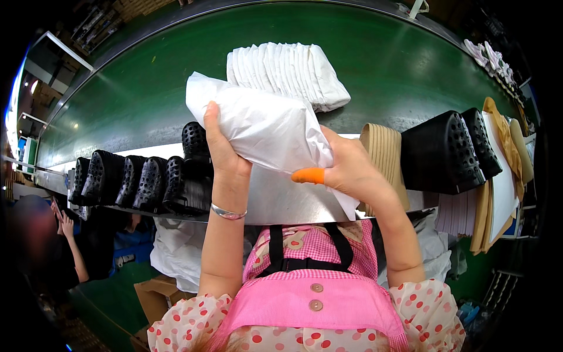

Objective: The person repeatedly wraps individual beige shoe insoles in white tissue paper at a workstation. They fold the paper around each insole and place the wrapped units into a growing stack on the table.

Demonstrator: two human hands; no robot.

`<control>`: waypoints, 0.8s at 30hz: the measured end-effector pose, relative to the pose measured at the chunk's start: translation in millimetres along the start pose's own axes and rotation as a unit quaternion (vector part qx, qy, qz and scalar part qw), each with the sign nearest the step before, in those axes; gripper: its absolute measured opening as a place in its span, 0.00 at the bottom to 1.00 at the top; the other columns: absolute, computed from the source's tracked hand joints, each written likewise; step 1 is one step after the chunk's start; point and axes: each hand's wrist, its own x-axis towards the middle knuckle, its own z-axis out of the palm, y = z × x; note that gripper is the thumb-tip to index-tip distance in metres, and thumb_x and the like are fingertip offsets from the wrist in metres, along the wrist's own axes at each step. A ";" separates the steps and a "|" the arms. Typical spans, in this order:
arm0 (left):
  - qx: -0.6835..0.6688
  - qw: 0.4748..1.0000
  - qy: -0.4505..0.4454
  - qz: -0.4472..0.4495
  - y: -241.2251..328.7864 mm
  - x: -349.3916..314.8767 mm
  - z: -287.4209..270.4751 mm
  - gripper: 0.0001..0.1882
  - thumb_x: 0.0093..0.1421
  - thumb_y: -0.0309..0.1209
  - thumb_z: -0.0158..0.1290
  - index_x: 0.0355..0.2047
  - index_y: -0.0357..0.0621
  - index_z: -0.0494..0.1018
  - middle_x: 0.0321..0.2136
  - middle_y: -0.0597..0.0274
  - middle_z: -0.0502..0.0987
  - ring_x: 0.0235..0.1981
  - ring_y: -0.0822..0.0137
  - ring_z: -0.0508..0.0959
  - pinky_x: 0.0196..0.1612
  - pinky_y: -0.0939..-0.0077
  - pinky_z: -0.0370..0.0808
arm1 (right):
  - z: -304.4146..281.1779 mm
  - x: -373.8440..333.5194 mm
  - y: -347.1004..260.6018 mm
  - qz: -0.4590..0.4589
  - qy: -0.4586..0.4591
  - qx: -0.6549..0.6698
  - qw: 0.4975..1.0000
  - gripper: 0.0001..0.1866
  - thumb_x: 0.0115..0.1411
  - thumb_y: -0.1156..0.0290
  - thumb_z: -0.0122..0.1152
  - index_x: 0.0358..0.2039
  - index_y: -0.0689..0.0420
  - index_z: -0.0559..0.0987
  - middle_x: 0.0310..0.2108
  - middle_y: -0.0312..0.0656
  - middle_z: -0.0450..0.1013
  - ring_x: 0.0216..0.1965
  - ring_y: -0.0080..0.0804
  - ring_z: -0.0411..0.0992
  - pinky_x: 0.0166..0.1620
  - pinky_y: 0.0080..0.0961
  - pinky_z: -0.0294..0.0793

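A bundle of crinkled white tissue paper is held up between my two hands, over the metal edge of the work table. My left hand grips its left part, thumb up along the near side and the other fingers hidden behind. At the lower right end, my right hand is closed on the paper, an orange finger cot on its thumb. A loose corner of paper hangs below that hand. Whatever lies inside the wrapping is hidden. Just beyond is a row of white paper-wrapped bundles, packed side by side.
Several black perforated shoes line the table edge at left. At right stand a stack of curved beige pieces, larger black shoes and brown and white paper sheets. A green belt surface stretches beyond. Another person is at far left.
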 end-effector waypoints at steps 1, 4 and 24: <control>-0.004 1.000 0.006 -0.006 0.2 1.4 -0.8 0.27 0.63 0.46 0.47 0.54 0.39 0.67 0.49 0.53 0.75 0.50 0.57 0.77 0.55 0.60 0.74 | -2.6 0.1 -2.6 0.006 -0.009 -0.012 1.000 0.40 0.47 0.55 0.75 0.56 0.61 0.70 0.35 0.55 0.78 0.37 0.49 0.79 0.40 0.34 0.76; -0.022 0.999 0.011 -0.032 -2.8 9.2 -8.1 0.28 0.64 0.47 0.44 0.56 0.38 0.66 0.52 0.52 0.74 0.52 0.56 0.75 0.56 0.58 0.73 | -0.6 -6.3 -8.5 -0.051 0.074 -0.026 0.996 0.35 0.48 0.62 0.76 0.54 0.61 0.73 0.39 0.51 0.78 0.40 0.41 0.78 0.42 0.29 0.75; -0.161 0.986 -0.018 -0.046 -8.5 -4.9 -9.6 0.32 0.64 0.53 0.38 0.60 0.44 0.63 0.57 0.56 0.70 0.58 0.55 0.71 0.61 0.57 0.68 | 50.7 0.3 5.1 -0.359 0.335 -0.155 0.857 0.21 0.45 0.82 0.70 0.43 0.59 0.81 0.47 0.45 0.72 0.39 0.40 0.73 0.39 0.30 0.75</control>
